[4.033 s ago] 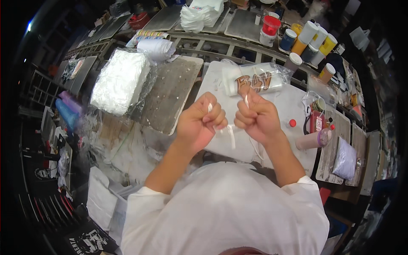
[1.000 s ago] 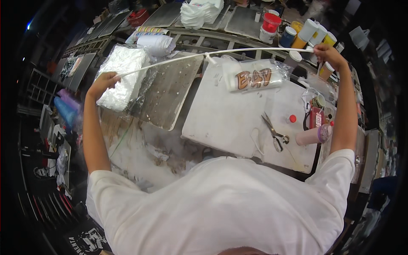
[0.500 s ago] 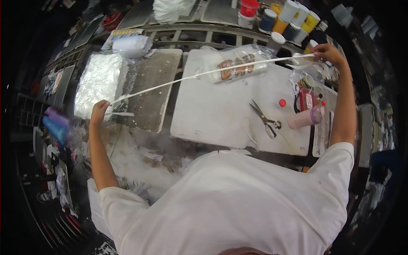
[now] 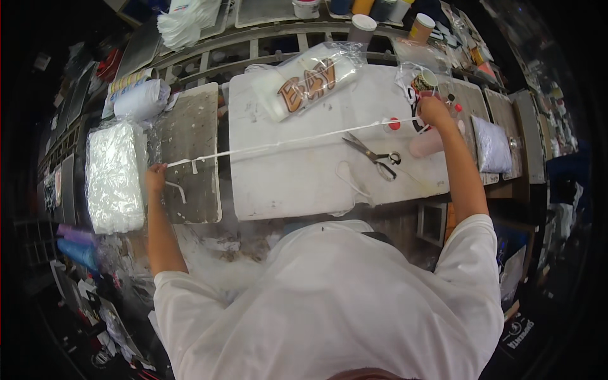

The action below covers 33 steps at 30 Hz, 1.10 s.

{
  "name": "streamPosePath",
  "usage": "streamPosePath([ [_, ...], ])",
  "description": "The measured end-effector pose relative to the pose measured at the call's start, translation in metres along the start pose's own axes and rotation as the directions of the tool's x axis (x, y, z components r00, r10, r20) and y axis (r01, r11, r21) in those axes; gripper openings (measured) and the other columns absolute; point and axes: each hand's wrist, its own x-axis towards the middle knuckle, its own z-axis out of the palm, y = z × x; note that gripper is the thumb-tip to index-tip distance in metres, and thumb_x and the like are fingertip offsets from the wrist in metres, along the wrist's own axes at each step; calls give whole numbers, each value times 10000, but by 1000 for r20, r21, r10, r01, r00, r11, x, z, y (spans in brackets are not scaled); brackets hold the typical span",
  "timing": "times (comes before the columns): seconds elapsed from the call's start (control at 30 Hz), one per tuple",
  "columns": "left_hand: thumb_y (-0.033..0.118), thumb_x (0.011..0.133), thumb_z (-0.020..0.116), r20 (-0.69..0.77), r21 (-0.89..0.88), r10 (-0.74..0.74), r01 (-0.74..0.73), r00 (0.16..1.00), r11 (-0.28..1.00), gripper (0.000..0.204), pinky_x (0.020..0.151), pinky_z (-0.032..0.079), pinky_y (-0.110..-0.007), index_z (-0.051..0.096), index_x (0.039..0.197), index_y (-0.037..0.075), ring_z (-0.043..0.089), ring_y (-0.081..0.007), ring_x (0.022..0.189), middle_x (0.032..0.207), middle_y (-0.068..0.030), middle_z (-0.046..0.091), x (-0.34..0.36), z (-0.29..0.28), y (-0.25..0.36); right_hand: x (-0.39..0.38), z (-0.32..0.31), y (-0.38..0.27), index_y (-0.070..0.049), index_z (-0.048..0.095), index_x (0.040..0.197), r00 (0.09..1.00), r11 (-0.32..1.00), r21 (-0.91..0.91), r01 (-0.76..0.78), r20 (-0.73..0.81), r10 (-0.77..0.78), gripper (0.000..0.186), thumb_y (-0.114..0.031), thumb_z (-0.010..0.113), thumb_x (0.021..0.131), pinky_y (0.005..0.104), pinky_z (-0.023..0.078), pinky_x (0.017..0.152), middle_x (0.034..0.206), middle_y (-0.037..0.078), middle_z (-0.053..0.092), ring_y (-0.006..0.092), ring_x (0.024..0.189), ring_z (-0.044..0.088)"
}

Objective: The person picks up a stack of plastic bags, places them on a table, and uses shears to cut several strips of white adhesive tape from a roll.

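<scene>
A thin white strip (image 4: 285,144), like a cord or tape, stretches nearly straight across the worktable (image 4: 278,183). My left hand (image 4: 156,178) pinches its left end beside a shiny plastic-wrapped bundle (image 4: 115,180); a short loose end hangs near that hand. At the other end, my right hand (image 4: 434,111) is closed on the strip, over the table's right part, near a pink bottle (image 4: 425,144). Open-bladed scissors (image 4: 375,156) lie beneath the strip. A small container with a red cap (image 4: 394,124) is beside it.
A clear plastic packet with brown printed lettering (image 4: 309,88) lies at the table's far side. White-lidded tubs (image 4: 363,26) stand behind it. A pale filled plastic bag (image 4: 491,145) is at the right. Blue and purple rolls (image 4: 78,252) sit at lower left.
My right hand has come inward and down toward the table, while the left has shifted slightly lower. The strip spans a shorter distance and slopes less. The view has shifted too.
</scene>
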Motion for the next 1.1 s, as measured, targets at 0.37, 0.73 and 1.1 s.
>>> streamPosePath([
  [0.37,293,800,732,14,-68,89,-88,996,994,301,643,463,-313,709,877,3,602,-162,654,715,-130,671,54,74,-8,26,82,18,-83,693,743,869,974,-114,-196,-481,119,155,-101,546,786,444,508,734,735,139,670,288,759,665],
  [0.73,284,833,699,-158,-2,358,-363,920,932,240,821,462,-359,690,978,93,602,-254,818,788,-108,645,31,107,54,27,108,-39,-62,590,1077,935,886,392,-247,-143,324,294,-151,579,797,479,497,780,1068,266,573,400,916,622],
  [1.1,148,852,689,227,-456,12,96,974,885,124,688,467,-252,670,893,32,587,-97,749,795,-18,654,-105,184,101,-30,85,-82,-32,562,1097,917,801,515,-307,-64,393,276,-67,507,829,464,523,768,1055,261,566,411,933,618],
])
